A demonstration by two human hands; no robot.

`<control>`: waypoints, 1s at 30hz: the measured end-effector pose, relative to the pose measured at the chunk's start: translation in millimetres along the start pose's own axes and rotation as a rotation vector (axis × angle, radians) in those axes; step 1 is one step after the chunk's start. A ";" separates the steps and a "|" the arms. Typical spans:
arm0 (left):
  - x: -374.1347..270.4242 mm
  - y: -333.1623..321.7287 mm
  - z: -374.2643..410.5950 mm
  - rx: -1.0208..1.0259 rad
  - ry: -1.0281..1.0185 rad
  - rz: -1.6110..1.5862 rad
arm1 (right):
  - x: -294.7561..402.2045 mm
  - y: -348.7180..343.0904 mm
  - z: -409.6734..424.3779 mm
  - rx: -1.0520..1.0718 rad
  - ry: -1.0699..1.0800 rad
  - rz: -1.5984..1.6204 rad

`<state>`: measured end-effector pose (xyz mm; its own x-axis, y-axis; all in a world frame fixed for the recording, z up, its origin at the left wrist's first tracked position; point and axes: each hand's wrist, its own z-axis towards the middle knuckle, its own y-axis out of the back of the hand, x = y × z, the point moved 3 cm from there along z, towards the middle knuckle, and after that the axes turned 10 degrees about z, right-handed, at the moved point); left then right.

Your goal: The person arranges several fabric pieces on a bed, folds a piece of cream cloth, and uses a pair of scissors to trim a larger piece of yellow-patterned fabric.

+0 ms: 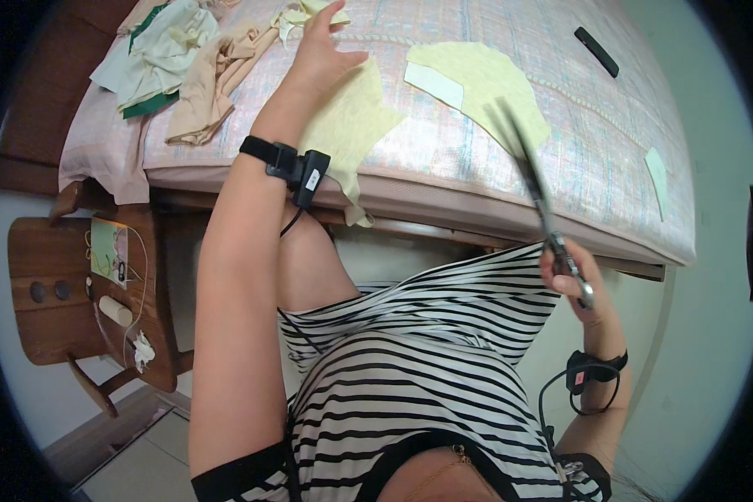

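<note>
My left hand reaches over the bed with thumb and fingers spread. It is above or against the upper part of a ragged pale yellow cloth; contact is unclear. One narrow strip of that cloth hangs over the mattress edge. My right hand grips a pair of scissors near the bed's front edge. Their blades point away from me and are motion-blurred. Beyond the blades lies a rounded pale yellow cloth piece, with a white pattern-like piece along its left side.
Beige cloth and crumpled white cloth with green edges lie at the bed's left. A black remote control and a pale green scrap are on the right. A wooden chair holds cables and a white roll.
</note>
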<state>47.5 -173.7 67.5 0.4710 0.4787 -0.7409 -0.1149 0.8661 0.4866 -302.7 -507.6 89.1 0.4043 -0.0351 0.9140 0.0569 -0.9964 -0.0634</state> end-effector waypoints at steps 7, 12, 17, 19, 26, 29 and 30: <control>-22.8 37.6 -68.3 0.268 -0.167 0.426 | 0.9 -31.9 28.8 0.244 -0.247 -0.017; -26.1 20.4 -126.1 0.229 -0.260 0.744 | 1.8 -46.5 48.0 0.255 -0.249 -0.010; -26.7 15.4 -133.0 0.193 -0.218 0.815 | 5.3 -56.0 68.1 0.278 -0.274 -0.079; -26.5 15.0 -132.1 0.183 -0.211 0.829 | 7.7 -61.0 75.4 0.283 -0.264 -0.086; -24.5 16.8 -131.3 0.196 -0.203 0.770 | 13.4 -79.4 92.5 0.286 -0.254 -0.106; -23.1 17.4 -130.9 0.187 -0.201 0.740 | 15.1 -81.0 99.4 0.302 -0.267 -0.124; -22.8 17.3 -130.9 0.185 -0.201 0.732 | 15.7 -83.0 101.1 0.295 -0.267 -0.135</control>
<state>-79.7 -150.8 32.2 0.4832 0.8683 -0.1119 -0.3183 0.2934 0.9015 -208.9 -417.6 68.2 0.5959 0.1541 0.7882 0.3685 -0.9244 -0.0979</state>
